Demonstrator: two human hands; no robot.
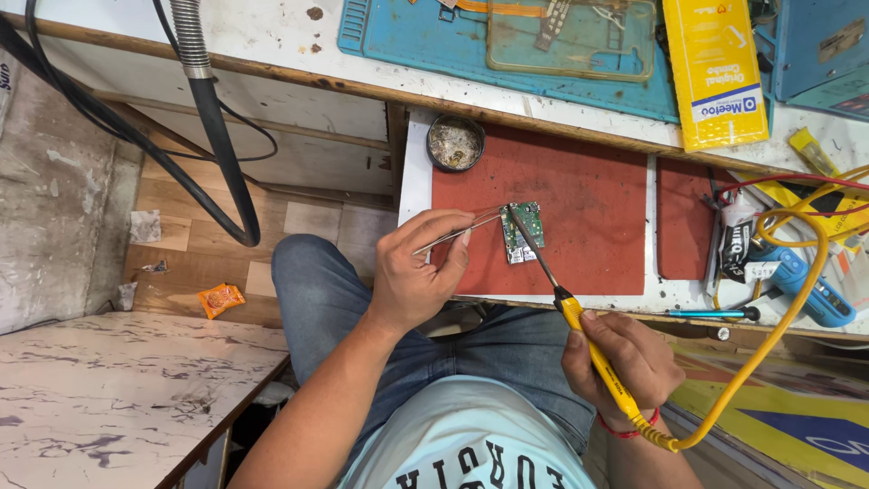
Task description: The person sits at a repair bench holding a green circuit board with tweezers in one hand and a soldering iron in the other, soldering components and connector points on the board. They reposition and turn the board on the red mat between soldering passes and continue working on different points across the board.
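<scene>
Nearest the lens: pale blue shirt and denim-covered knees, forearms reaching up and away toward the desk. Beyond them, small green circuit board flat on a red mat, near the mat's front-left part, long axis running roughly away from the body. Right hand wrapped tight around the yellow handle of a soldering iron, shaft slanting up-left, tip over the board's upper-left area; contact too fine to tell. Left hand just left of the board and nearer to it, grip pinching metal tweezers whose points lie almost level, aimed right at the board's left edge. Round tin of cleaning wool at the mat's far-left corner, well apart. Bare red mat to the right and beyond; front desk edge close below the board. Yellow cable looping right among tools, yellow box and blue mat on the far shelf.
</scene>
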